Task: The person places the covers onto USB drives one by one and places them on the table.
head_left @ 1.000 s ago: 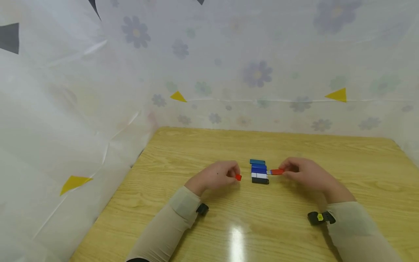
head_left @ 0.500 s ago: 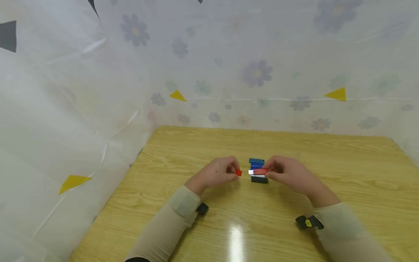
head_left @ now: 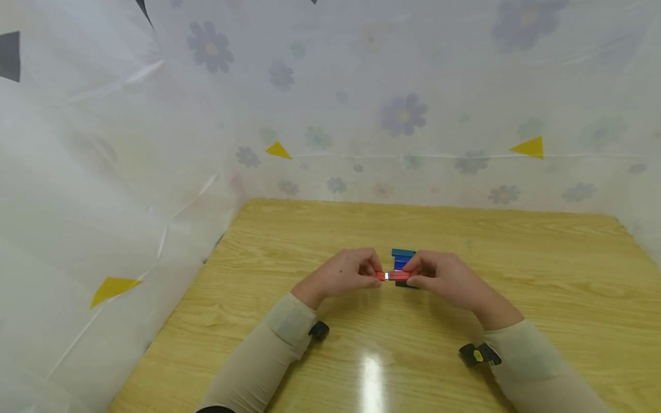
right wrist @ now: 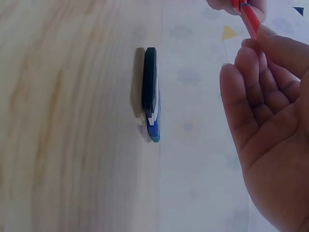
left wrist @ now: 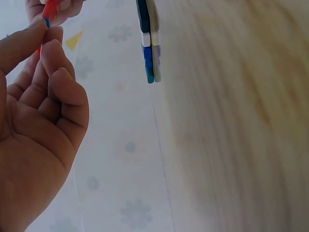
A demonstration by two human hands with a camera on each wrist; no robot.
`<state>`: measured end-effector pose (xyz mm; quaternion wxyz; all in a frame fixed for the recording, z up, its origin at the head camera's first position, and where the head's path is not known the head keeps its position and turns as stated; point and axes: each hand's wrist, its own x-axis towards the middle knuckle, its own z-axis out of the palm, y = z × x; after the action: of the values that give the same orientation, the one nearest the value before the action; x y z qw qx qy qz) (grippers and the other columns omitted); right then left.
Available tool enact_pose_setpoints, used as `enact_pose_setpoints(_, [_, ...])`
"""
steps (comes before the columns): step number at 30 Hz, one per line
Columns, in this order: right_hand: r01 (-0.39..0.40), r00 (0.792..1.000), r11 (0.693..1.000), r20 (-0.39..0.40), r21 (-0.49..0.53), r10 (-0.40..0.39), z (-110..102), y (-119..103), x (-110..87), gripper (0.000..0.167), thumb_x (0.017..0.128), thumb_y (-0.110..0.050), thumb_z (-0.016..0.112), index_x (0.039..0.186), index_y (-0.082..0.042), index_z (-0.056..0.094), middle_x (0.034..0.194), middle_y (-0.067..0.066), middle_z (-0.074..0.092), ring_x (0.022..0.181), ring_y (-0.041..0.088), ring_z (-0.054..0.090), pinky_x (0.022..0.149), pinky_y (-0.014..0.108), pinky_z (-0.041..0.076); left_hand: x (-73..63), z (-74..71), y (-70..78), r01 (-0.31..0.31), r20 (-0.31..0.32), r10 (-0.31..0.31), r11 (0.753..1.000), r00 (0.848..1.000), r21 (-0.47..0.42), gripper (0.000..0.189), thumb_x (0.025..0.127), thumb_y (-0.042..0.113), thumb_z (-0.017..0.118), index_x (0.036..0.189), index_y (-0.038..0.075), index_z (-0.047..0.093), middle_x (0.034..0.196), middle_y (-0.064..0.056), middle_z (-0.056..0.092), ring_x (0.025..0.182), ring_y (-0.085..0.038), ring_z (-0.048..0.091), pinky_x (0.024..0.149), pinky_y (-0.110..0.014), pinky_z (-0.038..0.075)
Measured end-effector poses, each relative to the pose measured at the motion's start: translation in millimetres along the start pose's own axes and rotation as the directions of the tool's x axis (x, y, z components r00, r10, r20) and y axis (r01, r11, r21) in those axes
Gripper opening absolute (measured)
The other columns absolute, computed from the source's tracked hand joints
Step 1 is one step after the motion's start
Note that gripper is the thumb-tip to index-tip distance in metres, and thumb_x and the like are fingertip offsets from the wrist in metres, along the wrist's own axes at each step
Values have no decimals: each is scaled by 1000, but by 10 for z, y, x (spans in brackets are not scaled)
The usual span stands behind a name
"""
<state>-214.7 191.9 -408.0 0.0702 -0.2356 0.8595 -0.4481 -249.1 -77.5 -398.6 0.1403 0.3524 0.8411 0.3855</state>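
Between thumb and fingers my right hand [head_left: 443,281] pinches a red USB stick [head_left: 399,276], its metal plug pointing left. My left hand [head_left: 343,274] pinches the small red cap [head_left: 380,276] against that plug end, the two in line above the table. In the head view a short bright stretch of the plug shows between cap and body. The right wrist view has the red stick [right wrist: 250,20] at the upper right, meeting the cap at a thin blue line. Fingers hide most of the cap in the left wrist view.
Just behind and below the hands lie several USB sticks side by side on the wooden table [head_left: 310,229]: a teal one [head_left: 403,252], a blue one [head_left: 400,263], a white one and a black one [right wrist: 149,79], partly covered by the right hand. A flowered curtain [head_left: 335,115] hangs behind.
My right hand has carried the red USB stick leftward from beside the row until its plug meets the red cap. The left hand has stayed nearly in place, holding the cap.
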Motion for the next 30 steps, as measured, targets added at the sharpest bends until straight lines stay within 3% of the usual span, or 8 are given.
enact_pose_setpoints(5, [11, 1000, 1000, -13, 11, -11, 37, -43, -3, 9, 97, -23, 72, 105, -19, 68, 94, 5, 72, 82, 31, 66, 67, 32, 52, -3, 3, 30, -12, -5, 12, 1000, 1000, -6, 14, 95, 17, 74, 101, 21, 62, 88, 9, 70, 80, -8, 67, 70, -28, 54])
enact_pose_setpoints(13, [35, 999, 999, -43, 41, -33, 111, -54, -8, 8, 97, -21, 71, 105, -20, 69, 94, 8, 72, 81, 34, 65, 66, 32, 52, -24, 7, 63, -9, -26, 9, 1000, 1000, -18, 10, 96, 17, 72, 100, 19, 63, 90, -2, 72, 74, -10, 65, 64, -27, 52])
enact_pose_setpoints(21, [22, 997, 999, -72, -41, -25, 93, -41, -13, 10, 98, -17, 70, 108, -18, 68, 92, 0, 70, 79, 18, 64, 67, 31, 52, 18, 4, 132, -51, -29, 51, 999, 998, -3, 12, 96, 21, 73, 100, 21, 62, 87, 2, 71, 70, -12, 61, 61, -26, 49])
enact_pose_setpoints(25, [21, 995, 994, -98, -104, -31, 76, -21, -17, 13, 97, -20, 72, 108, -18, 68, 91, -6, 67, 79, 14, 63, 69, 32, 53, 18, -2, 121, -34, -36, 34, 999, 999, 16, 13, 96, 20, 73, 100, 21, 61, 85, 9, 69, 70, -11, 61, 61, -26, 49])
enact_pose_setpoints(30, [50, 994, 982, -87, -181, -67, 71, 0, -2, 12, 93, -21, 76, 103, -22, 69, 90, -11, 65, 80, 11, 61, 73, 33, 53, 6, 6, 92, -7, -31, 6, 1000, 1000, -10, 12, 97, 20, 72, 102, 21, 61, 87, 7, 69, 73, -12, 62, 63, -27, 51])
